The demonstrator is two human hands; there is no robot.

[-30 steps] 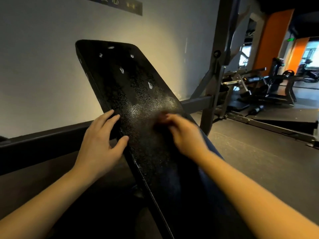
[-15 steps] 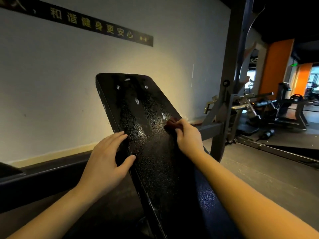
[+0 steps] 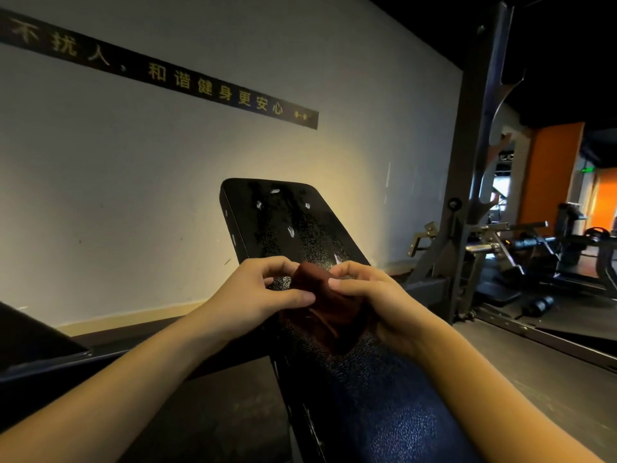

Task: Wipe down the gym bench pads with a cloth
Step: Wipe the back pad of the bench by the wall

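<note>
Both hands met over the middle of the inclined bench pad [image 3: 293, 222], with the cloth [image 3: 320, 305] bunched between them. The left hand [image 3: 263, 292] had its fingers curled over the cloth's upper left corner and its thumb laid along the cloth's left edge, pinching it. The right hand [image 3: 377, 295] gripped the other side, fingers bent and thumb pressed on top of the fabric. The cloth was dark reddish brown and crumpled, and its lower folds hung below the hands against the pad's surface.

The pad was black and pebbled. Its rounded top end rose beyond the fingertips and carried several small pale nicks, while its lower length ran beneath both wrists toward the person with a bluish sheen.

Past the right hand stood a dark steel rack upright [image 3: 474, 162], and further right were a barbell and machines [image 3: 521, 243] in front of an orange wall [image 3: 551, 168]. Above and beyond the left hand, a black banner [image 3: 200, 85] with gold characters crossed the pale wall.
</note>
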